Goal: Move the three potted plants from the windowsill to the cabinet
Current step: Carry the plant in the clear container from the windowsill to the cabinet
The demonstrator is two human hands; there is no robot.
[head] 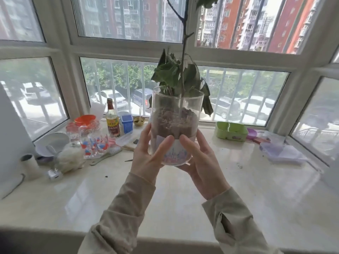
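Windowsill (183, 198): pale, glossy stone slab below the window panes; landmark for all positions below.

Potted plant (176, 125): clear glass jar with soil and a printed band, tall bare stem, drooping dark leaves. Held upright above the middle of the windowsill, clear of its surface.

Left hand (148, 156): wrapped around the jar's left side, fingers spread across the front glass. Right hand (200, 162): cupped under and around the jar's lower right side. Firm two-handed hold on the jar.

Green tray (231, 132): on the windowsill, toward its right rear. Clear plastic box (280, 153): on the windowsill's right end.

Sauce bottle (112, 121): upright at the windowsill's left rear, beside a blue container (127, 123). Orange-lidded jar (83, 123): left of the bottle. Patterned glasses (95, 145): possibly two, outline blurred, in front of that jar.
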